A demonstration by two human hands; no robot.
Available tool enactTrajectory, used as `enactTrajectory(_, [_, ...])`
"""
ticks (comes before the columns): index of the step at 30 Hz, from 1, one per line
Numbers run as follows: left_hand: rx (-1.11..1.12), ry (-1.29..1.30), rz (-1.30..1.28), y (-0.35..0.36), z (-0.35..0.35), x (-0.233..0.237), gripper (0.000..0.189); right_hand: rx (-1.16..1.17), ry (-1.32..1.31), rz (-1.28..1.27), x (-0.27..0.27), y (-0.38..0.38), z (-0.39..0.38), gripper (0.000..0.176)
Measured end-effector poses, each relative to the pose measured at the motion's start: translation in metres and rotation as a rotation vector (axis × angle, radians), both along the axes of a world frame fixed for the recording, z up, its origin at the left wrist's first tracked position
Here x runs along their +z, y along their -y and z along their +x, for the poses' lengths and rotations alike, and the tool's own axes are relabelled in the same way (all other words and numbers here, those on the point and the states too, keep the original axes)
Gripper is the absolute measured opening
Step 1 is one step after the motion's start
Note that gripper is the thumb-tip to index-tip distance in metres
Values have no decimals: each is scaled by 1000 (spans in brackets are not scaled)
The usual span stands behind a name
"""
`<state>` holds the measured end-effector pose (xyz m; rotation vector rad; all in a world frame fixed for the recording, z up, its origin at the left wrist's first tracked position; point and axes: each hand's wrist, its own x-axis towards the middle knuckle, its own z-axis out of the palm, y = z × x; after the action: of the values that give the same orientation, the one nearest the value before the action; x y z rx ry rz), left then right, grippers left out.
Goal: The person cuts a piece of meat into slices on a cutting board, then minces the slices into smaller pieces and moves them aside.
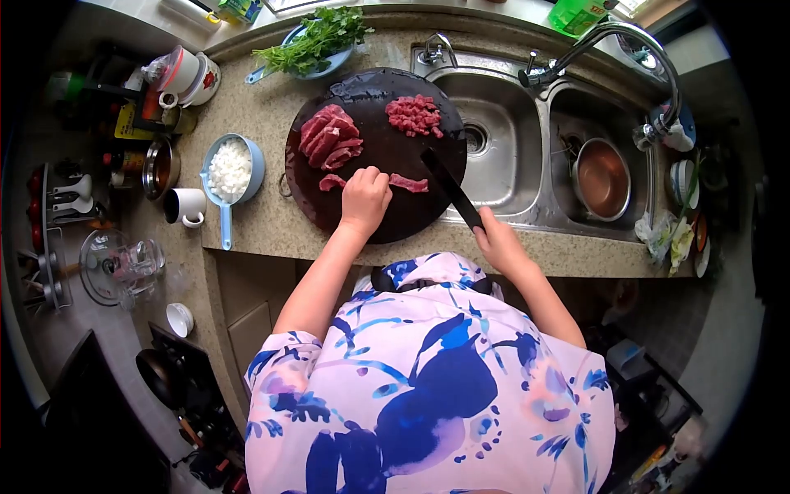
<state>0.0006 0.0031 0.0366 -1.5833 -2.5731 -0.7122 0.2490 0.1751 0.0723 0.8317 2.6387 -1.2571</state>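
You stand at a speckled stone counter (pixel 271 226) in a narrow kitchen. A double steel sink (pixel 494 177) is set into it on your right side, with a curved tap (pixel 629 34) over it. A round dark cutting board (pixel 370 95) lies on the counter, and its right edge reaches over the rim of the sink. On the board are a block of sliced meat (pixel 331 136), a heap of diced meat (pixel 414 114), a small piece (pixel 332 182) and a strip (pixel 409 183).

Your left hand (pixel 364 198) rests on the board between the small piece and the strip, with its fingers curled together. Your right hand (pixel 498 239) is closed firmly around the handle of the knife (pixel 448 188). The dark blade lies slanted over the right part of the board, with its tip near the strip.

Left of the board stands a blue bowl (pixel 233 169) with a handle, filled with something white and chopped, perhaps onion. A white mug (pixel 185 206) is just beside it. Green herbs (pixel 317 37) lie on a plate behind the board, and a round pan (pixel 602 177) sits in the right basin.

The knife handle is fully hidden inside your right hand. I cannot tell whether your left fingers press any meat under them. Your patterned shirt (pixel 428 387) covers the front of the counter. The lens bends and darkens the borders, so the things on the far left are hard to make out.
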Motion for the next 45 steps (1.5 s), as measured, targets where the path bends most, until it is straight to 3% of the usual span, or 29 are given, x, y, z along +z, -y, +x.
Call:
enactTrajectory(2, [41, 14, 7, 2, -2, -1, 11, 8, 28, -10, 0, -1, -2, 23])
enactTrajectory(5, [31, 149, 188, -5, 4, 14, 22, 15, 13, -24, -1, -2, -3, 23])
enactTrajectory(6, [2, 153, 179, -10, 8, 20, 29, 10, 14, -25, 0, -3, -4, 23])
enactTrajectory(9, [-98, 131, 73, -10, 5, 15, 24, 24, 12, -26, -2, -7, -5, 23])
enactTrajectory(11, [-73, 289, -20, -6, -2, 6, 20, 38, 8, -25, -2, -8, -4, 23])
enactTrajectory(20, [82, 178, -25, 6, -2, 21, 29, 77, 47, -49, -1, -11, -6, 23])
enactTrajectory(23, [4, 8, 16, -8, 25, 18, 24, 80, 6, -49, -3, -13, -6, 23])
enactTrajectory(32, [-91, 56, 114, -5, 49, 6, 32, 102, 38, -27, 0, -21, -9, 20])
enactTrajectory(35, [-36, 28, 156, 2, 51, 4, 34, 198, 88, 58, 10, -30, -20, 18])
enactTrajectory(40, [55, 62, 136, 6, 54, -7, 34, 449, -74, 235, 11, -42, -44, 14])
enactTrajectory(45, [74, 0, 175, 4, 55, -4, 35, 557, 16, 310, 23, -49, -63, 13])
